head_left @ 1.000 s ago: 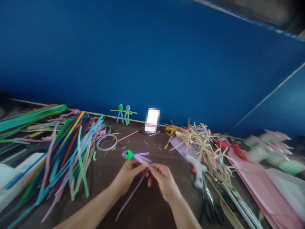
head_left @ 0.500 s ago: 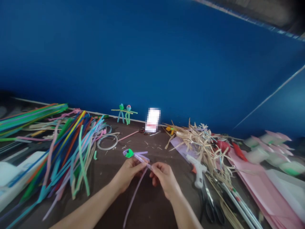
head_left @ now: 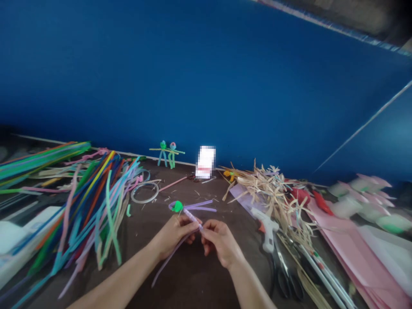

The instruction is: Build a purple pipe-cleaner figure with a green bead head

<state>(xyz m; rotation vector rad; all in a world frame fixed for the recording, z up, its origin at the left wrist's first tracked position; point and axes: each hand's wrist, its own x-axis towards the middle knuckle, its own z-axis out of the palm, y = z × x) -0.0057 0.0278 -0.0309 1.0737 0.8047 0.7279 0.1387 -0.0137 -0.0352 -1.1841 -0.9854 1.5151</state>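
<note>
Between my hands is a small purple pipe-cleaner figure (head_left: 189, 215) with a green head and a purple loop around it. My left hand (head_left: 178, 235) pinches its wrapped purple body between thumb and fingers. Two purple pipe-cleaner ends (head_left: 202, 206) stick out to the right from below the head. The thumb and fingers of my right hand (head_left: 219, 241) close on the lower end of the wrapped body. A loose purple pipe cleaner (head_left: 164, 266) trails down and left from under my left hand.
Loose coloured pipe cleaners (head_left: 93, 201) cover the left side, near a clear ring (head_left: 144, 192). Two finished pipe-cleaner figures (head_left: 167, 154) lean on the blue wall. To the right lie a glue gun (head_left: 268, 227), scissors (head_left: 286, 266), dry straw strips (head_left: 267, 186) and pink sheets (head_left: 350, 244).
The loose pipe cleaner has swung to the left. The figure has turned, with its head slightly farther right and its two side ends reaching farther right.
</note>
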